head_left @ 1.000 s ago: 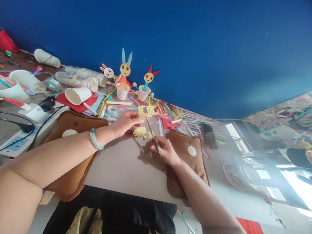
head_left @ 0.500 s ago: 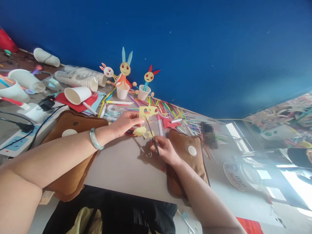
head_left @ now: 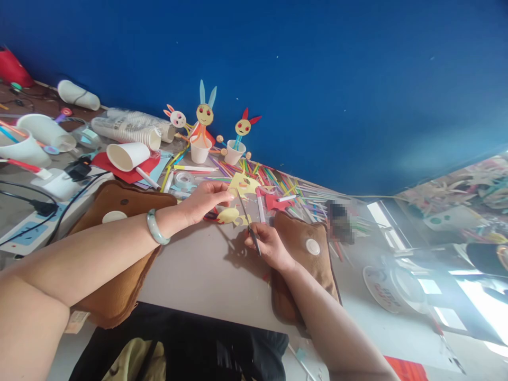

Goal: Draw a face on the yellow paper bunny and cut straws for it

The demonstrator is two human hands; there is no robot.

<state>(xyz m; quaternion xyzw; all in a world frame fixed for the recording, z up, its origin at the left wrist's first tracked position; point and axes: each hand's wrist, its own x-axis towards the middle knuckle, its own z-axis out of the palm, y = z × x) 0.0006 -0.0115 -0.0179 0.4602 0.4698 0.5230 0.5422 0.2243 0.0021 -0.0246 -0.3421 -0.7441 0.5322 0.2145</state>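
My left hand [head_left: 210, 200], a bangle on its wrist, is closed in a pinch with yellow paper at its fingertips; how much of the paper it grips is hard to see. Just beyond those fingers is a yellow paper sheet [head_left: 245, 184] with holes cut out. My right hand [head_left: 268, 243] is closed around the dark handle of a pair of scissors [head_left: 246, 217], whose blades point up and left toward the left fingertips. Below the blades, a yellow paper oval [head_left: 227, 215] and yellow scraps [head_left: 242, 220] lie on the table.
Brown plush cushions [head_left: 304, 254] flank the work spot. Behind are rabbit figures in paper cups [head_left: 200, 151], scattered coloured sticks [head_left: 273, 177], a tape roll [head_left: 182, 181] and markers. At left stand stacked cups [head_left: 127, 129] and a power strip [head_left: 24, 227] with cables. A blue wall rises behind.
The holed yellow sheet has turned and tilted, its left edge shifting right of my left fingertips. Both hands and the scissors stay nearly in place.
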